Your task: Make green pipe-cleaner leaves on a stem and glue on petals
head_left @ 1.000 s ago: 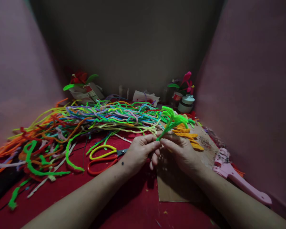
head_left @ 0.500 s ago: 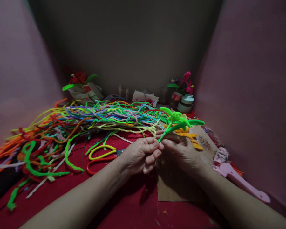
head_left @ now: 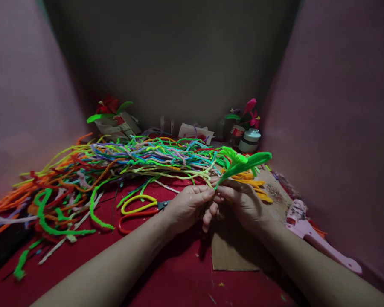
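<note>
A green fuzzy flower piece (head_left: 243, 167), with a long leaf and lighter green loops, leans up to the right above my hands. Its thin stem base is pinched between the fingertips of my left hand (head_left: 192, 205) and my right hand (head_left: 240, 200). Both hands meet near the middle of the view, their fingers curled and close together. Scissors (head_left: 140, 211) with one yellow and one red handle lie left of my left hand. Behind my right hand are orange fuzzy pieces (head_left: 259, 190).
A wide pile of colourful pipe cleaners (head_left: 153, 155) spreads across the red cloth (head_left: 176, 277). Brown cardboard (head_left: 233, 253) lies beneath my right hand. A pink tool (head_left: 323, 243) rests at the right. Behind stand a lidded jar (head_left: 249, 140) and white papers (head_left: 195, 132).
The green flower piece has turned in my fingers, so its long leaf now lies in front of the lighter loops. My left hand's lower fingers have shifted slightly right.
</note>
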